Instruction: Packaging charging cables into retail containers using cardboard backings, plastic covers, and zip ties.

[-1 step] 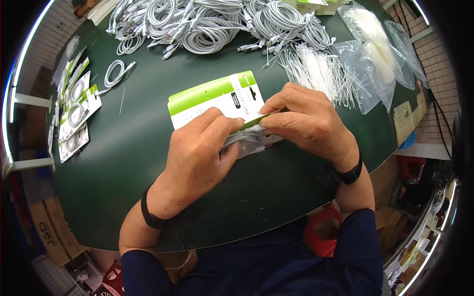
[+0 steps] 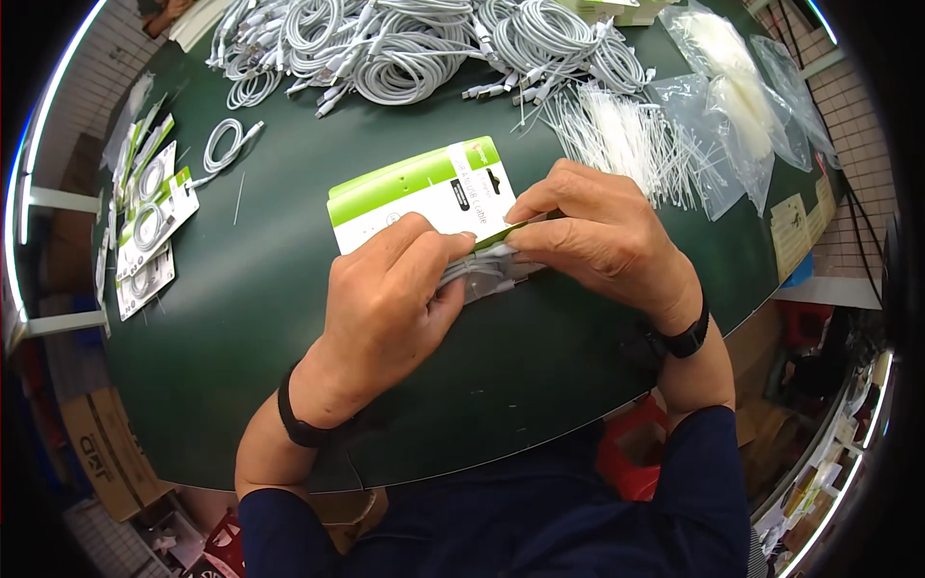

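Observation:
My left hand point(image 2: 390, 289) is closed round a grey coiled cable point(image 2: 474, 268) in a clear plastic pack, its fingertips on the pack's green card edge. Thumb and forefinger of my right hand point(image 2: 588, 226) pinch the right end of that edge, beside a pale cable plug. Just beyond my fingers lie green and white cardboard cards point(image 2: 409, 183) with a hanging slot, flat on the dark green table point(image 2: 260, 318). My fingers hide part of the pack and the near side of the cards. A black band circles each wrist.
Grey coiled cables point(image 2: 405, 58) are heaped at the far side. White cable ties point(image 2: 621, 140) lie loose at the right, near clear bags of ties point(image 2: 737, 111). Packed cables point(image 2: 149, 226) are piled at the left beside a single coiled cable point(image 2: 224, 146). A red stool point(image 2: 631, 472) stands below the near edge.

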The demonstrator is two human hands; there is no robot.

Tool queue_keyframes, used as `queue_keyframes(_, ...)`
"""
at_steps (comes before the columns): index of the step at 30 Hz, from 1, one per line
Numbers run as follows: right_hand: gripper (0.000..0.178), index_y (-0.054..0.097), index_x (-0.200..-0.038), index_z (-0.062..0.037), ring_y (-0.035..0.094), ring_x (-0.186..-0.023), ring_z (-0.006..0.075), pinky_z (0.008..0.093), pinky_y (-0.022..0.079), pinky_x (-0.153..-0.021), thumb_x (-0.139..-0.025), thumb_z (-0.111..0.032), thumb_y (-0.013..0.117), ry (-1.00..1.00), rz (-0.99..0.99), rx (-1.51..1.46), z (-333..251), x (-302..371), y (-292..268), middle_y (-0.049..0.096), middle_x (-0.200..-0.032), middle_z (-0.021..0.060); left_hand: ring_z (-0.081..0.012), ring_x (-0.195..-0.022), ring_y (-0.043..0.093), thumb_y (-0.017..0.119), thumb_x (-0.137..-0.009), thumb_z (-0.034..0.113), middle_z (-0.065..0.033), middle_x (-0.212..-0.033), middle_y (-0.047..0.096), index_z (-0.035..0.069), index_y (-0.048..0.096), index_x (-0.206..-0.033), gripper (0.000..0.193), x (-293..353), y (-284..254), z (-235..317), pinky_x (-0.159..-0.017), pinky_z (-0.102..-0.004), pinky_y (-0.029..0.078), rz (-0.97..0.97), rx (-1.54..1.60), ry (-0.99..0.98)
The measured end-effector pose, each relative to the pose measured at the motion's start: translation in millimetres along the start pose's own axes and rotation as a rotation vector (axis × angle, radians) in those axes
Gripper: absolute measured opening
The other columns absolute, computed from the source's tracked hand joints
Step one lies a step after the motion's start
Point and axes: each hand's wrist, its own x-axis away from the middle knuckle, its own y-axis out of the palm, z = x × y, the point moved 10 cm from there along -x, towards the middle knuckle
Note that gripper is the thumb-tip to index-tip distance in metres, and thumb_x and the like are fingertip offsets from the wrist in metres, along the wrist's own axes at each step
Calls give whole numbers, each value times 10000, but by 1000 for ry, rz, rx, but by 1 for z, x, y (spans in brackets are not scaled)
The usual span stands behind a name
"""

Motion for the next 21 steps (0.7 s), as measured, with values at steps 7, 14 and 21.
queue_keyframes(7, 212, 721, -930, -49, 642, -724, 219, 311, 508, -557, -744, -23, 818, -95, 102, -49, -3, 4, -1, 697, -909, 82, -230, -615, 616, 777, -650, -93, -60, -754, 581, 34, 709, -965, 347, 5, -5, 13, -515, -363, 484, 114, -116, 176)
queue_keyframes(14, 198, 721, -930, -44, 640, -725, 219, 306, 511, -565, -755, -39, 811, -99, 109, -51, 0, 5, 4, 684, -909, 73, -230, -619, 630, 777, -642, -103, -66, -762, 609, 26, 710, -950, 341, 3, -5, 12, -525, -354, 493, 125, -99, 194)
queue_keyframes(21, 204, 729, -935, -56, 644, -760, 229, 322, 515, -587, -752, -60, 818, -100, 130, -39, 0, 6, 6, 683, -928, 69, -243, -622, 636, 780, -665, -95, -76, -769, 624, 24, 711, -971, 335, 2, -7, 12, -543, -357, 506, 127, -112, 183)
